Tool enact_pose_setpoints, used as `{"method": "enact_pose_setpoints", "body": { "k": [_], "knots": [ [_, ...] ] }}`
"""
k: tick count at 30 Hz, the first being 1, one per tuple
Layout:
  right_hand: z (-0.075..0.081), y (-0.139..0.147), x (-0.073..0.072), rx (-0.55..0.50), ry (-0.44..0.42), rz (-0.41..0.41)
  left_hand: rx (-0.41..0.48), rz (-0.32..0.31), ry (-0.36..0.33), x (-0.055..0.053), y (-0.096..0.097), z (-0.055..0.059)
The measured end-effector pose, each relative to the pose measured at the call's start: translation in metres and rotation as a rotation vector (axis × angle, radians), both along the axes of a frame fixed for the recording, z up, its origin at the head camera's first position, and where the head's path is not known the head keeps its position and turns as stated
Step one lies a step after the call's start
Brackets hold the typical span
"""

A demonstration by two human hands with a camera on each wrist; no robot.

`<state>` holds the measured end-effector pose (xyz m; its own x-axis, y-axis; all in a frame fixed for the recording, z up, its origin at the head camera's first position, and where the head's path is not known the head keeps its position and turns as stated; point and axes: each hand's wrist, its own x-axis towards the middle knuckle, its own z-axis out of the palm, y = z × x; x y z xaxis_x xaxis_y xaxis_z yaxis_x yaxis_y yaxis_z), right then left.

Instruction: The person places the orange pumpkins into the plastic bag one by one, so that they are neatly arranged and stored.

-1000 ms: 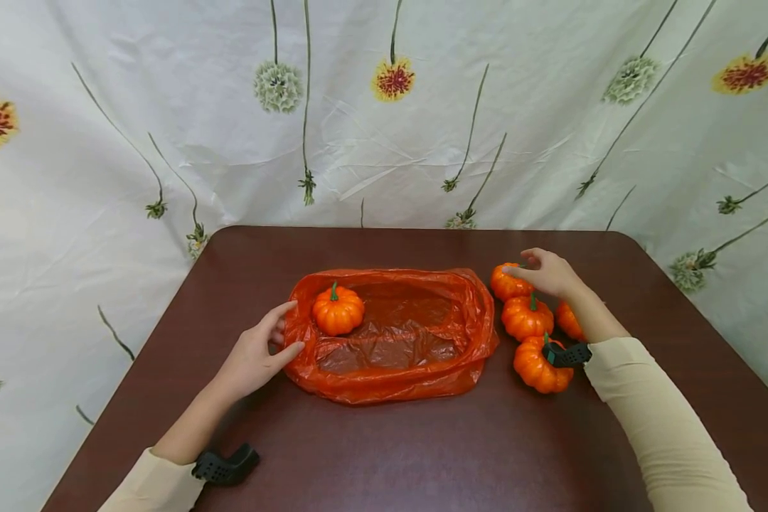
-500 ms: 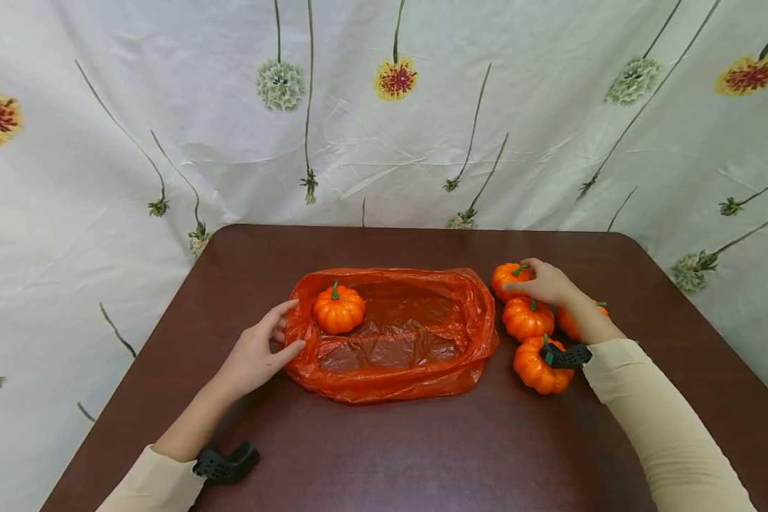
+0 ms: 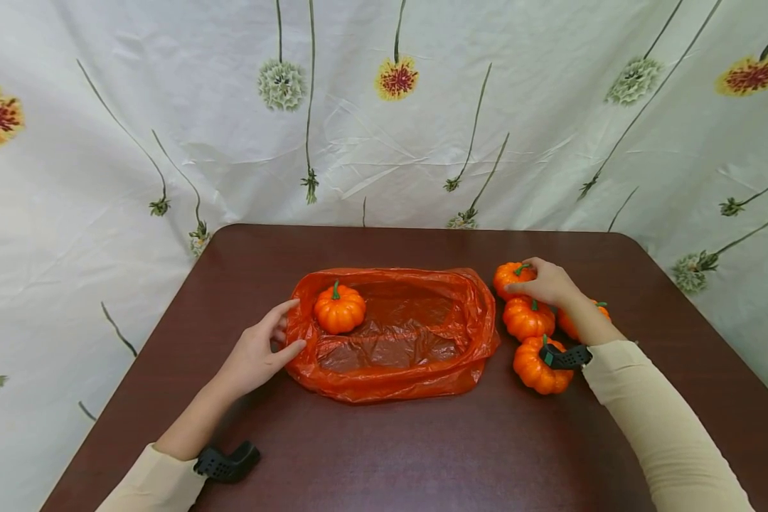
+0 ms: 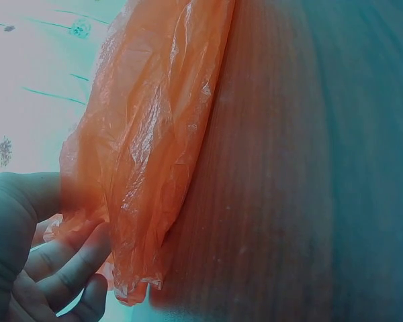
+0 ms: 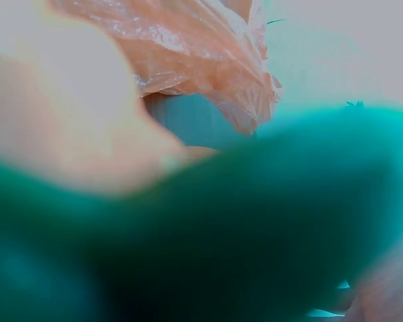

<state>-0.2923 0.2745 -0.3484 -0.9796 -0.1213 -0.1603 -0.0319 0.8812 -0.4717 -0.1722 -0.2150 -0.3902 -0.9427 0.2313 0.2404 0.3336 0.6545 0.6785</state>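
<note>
An orange-red plastic bag (image 3: 397,387) lies with its mouth spread wide on the table, and one small orange pumpkin (image 3: 339,311) with a green stem sits inside at its left. My left hand (image 3: 256,353) holds the bag's left rim between thumb and fingers; the left wrist view shows the thin plastic (image 4: 148,127) between them. Right of the bag, my right hand (image 3: 548,283) grips the farthest pumpkin (image 3: 508,276), thumb on the near side and fingers over the back. In the right wrist view a blurred dark shape hides most of that grasp.
Close to the right hand stand more pumpkins: a middle one (image 3: 526,320), a near one (image 3: 537,370) and one partly under the forearm (image 3: 569,323). The dark brown table (image 3: 384,455) ends at a flowered white cloth (image 3: 384,142) behind.
My right hand has come down onto the farthest pumpkin and closed its fingers and thumb around it; the pumpkin has shifted slightly. The left hand stays at the bag's rim.
</note>
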Motion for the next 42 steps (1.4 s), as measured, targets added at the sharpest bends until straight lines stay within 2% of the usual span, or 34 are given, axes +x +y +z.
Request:
{"method": "enact_pose_setpoints", "body": {
  "k": [6, 18, 22, 31, 42],
  "knots": [
    [0.003, 0.000, 0.004, -0.039, 0.049, -0.018, 0.000, 0.000, -0.006, 0.000, 0.000, 0.000],
    [0.007, -0.002, 0.008, -0.217, 0.252, -0.079, 0.002, -0.001, -0.008, -0.001, 0.000, 0.000],
    [0.012, -0.006, 0.012, -0.270, 0.294, -0.079, 0.007, -0.003, -0.011, -0.001, 0.000, -0.001],
    [0.028, -0.023, 0.023, -0.299, 0.306, -0.032, 0.010, -0.003, -0.011, -0.001, 0.000, -0.001],
    [0.032, -0.042, 0.029, -0.341, 0.274, 0.021, 0.005, -0.003, -0.011, 0.000, -0.001, -0.001]
  ]
}}
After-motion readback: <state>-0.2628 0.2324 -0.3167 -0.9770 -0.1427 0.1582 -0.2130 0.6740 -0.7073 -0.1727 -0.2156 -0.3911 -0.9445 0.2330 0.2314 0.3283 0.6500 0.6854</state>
